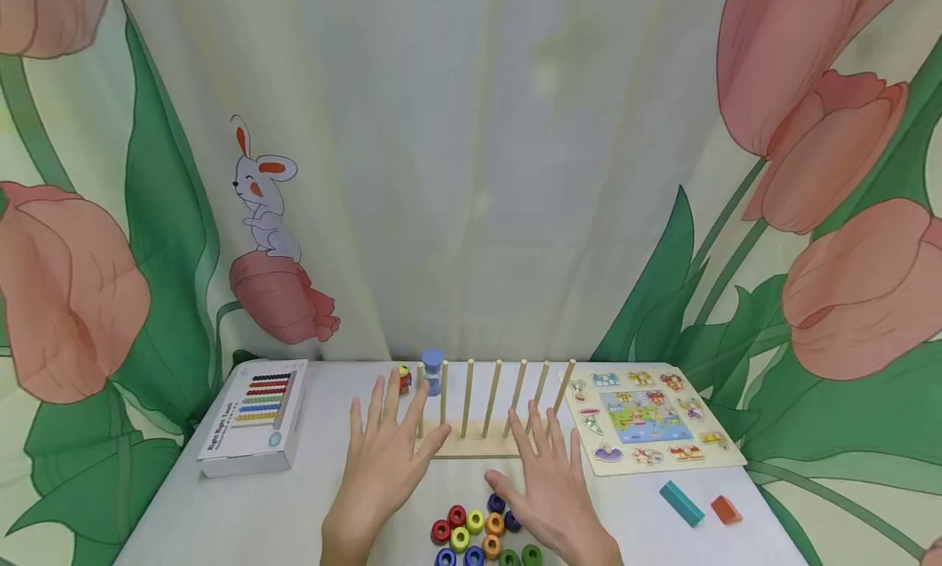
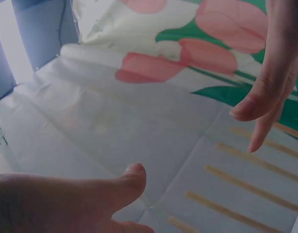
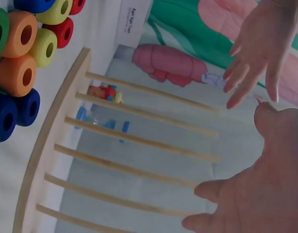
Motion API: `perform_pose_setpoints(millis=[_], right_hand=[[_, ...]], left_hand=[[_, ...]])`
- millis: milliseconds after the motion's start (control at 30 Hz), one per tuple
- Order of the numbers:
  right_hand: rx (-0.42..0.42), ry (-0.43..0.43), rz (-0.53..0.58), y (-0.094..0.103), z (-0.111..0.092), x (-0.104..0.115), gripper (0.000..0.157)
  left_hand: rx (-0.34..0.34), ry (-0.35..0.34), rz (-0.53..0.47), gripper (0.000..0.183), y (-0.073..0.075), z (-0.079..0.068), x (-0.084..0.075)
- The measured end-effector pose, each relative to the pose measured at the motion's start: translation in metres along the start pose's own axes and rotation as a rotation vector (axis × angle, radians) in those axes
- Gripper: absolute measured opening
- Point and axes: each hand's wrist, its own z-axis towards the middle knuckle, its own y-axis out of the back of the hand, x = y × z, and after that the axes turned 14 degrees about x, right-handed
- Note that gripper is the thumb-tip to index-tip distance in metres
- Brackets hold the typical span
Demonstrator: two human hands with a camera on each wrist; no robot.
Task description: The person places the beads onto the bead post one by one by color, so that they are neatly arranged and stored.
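Both hands hover with fingers spread and hold nothing. My left hand [image 1: 383, 464] is over the left end of a wooden peg rack [image 1: 471, 446], overlapping its left pegs in the head view. My right hand [image 1: 552, 492] is in front of the rack's right end, its fingertips overlapping the pegs there. Upright pegs [image 3: 139, 138] stand bare in a row along the base. Between the hands and toward me lies a cluster of coloured wooden rings: red [image 1: 440, 532], yellow [image 1: 459, 539], orange [image 1: 491, 546], blue [image 1: 474, 556] and green [image 1: 531, 555]. The right hand partly covers the cluster's right side.
A boxed abacus toy [image 1: 253, 419] lies at the left. Behind the rack stand a blue sand timer [image 1: 432, 370] and a small red figure [image 1: 404, 378]. At the right are a picture puzzle board [image 1: 648, 419], a teal block [image 1: 681, 503] and an orange block [image 1: 726, 509].
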Motion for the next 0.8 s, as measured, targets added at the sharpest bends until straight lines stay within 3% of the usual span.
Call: perform_pose_setpoints(millis=[133,200,300,367,433,600,700,800], right_hand=[[-0.098,0.017,0.101,0.001,-0.007,-0.003,0.073],[-0.171,0.034,0.215,0.001,-0.005,-0.008,0.064],[-0.191,0.039,0.431,-0.008,0.001,-0.022,0.044],[-0.124,0.02,0.528,-0.017,0.011,-0.033,0.033],[0.009,0.016,0.59,-0.027,0.021,-0.045,0.026],[0.404,0.063,0.643,-0.048,0.025,-0.07,0.031],[0.509,0.1,0.662,-0.058,0.016,-0.076,0.034],[0.521,0.119,0.661,-0.068,0.007,-0.075,0.035]], left_hand=[[-0.012,0.023,-0.022,0.073,0.004,-0.006,0.007],[-0.017,0.036,-0.047,0.074,0.008,-0.005,0.016],[0.054,0.07,-0.119,0.073,0.008,0.003,0.032],[0.132,0.098,-0.182,0.072,0.001,0.017,0.049],[0.208,0.122,-0.249,0.07,-0.015,0.034,0.067],[0.397,0.101,-0.369,0.083,-0.073,0.066,0.103],[0.433,0.075,-0.378,0.091,-0.1,0.069,0.112],[0.376,0.079,-0.347,0.086,-0.112,0.065,0.12]])
